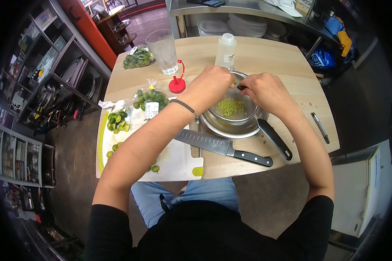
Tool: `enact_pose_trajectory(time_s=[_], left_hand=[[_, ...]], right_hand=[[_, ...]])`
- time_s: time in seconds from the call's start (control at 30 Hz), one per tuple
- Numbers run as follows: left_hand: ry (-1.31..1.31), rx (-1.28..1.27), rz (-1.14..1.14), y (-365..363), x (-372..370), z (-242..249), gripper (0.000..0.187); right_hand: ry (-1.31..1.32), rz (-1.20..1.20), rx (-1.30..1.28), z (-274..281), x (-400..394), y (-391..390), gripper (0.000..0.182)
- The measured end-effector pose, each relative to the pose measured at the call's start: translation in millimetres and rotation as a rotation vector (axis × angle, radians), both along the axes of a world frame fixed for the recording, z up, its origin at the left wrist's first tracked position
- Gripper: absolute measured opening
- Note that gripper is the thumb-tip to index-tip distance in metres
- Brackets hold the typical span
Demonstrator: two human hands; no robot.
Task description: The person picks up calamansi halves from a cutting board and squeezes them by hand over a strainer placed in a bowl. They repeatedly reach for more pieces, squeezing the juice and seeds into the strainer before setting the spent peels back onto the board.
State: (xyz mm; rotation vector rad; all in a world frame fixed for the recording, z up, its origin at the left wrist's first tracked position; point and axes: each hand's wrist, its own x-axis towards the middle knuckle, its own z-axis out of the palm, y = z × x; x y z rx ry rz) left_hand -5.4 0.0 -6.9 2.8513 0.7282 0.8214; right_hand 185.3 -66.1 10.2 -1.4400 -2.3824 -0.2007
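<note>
My left hand [217,83] is closed in a pinch above the strainer, with a bit of green citrus showing at its fingertips. Just beside it, my right hand [266,90] pinches a dark green lime half [241,87]. Below both hands the mesh strainer [251,104] rests over a metal bowl [217,128], its black handle pointing toward me. Yellow-green seeds and pulp [231,107] lie in the mesh. A chef's knife [222,145] lies partly on the white cutting board [178,167]. Cut small limes [117,121] sit in a pile on the board's left side, partly hidden by my left forearm.
A bag of whole limes [154,98] lies on the board's far part. Farther back are another lime bag [137,58], a tall glass [163,50], a red squeeze-bottle cap [177,85] and an uncapped bottle [226,48]. A pen [320,128] lies near the right edge.
</note>
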Motion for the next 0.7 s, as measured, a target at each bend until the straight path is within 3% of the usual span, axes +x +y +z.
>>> enact_pose_trajectory(time_s=[0.17,0.7], left_hand=[[0.073,0.164,-0.009,-2.9,2.4,-3.4,0.019],[-0.068,0.197,-0.022,-3.2,3.3,4.3,0.015]], right_hand=[[-0.045,-0.005,-0.018,0.3,-6.6,-1.6,0.006],[0.122,0.015,-0.022,4.2,-7.4,1.3,0.008]])
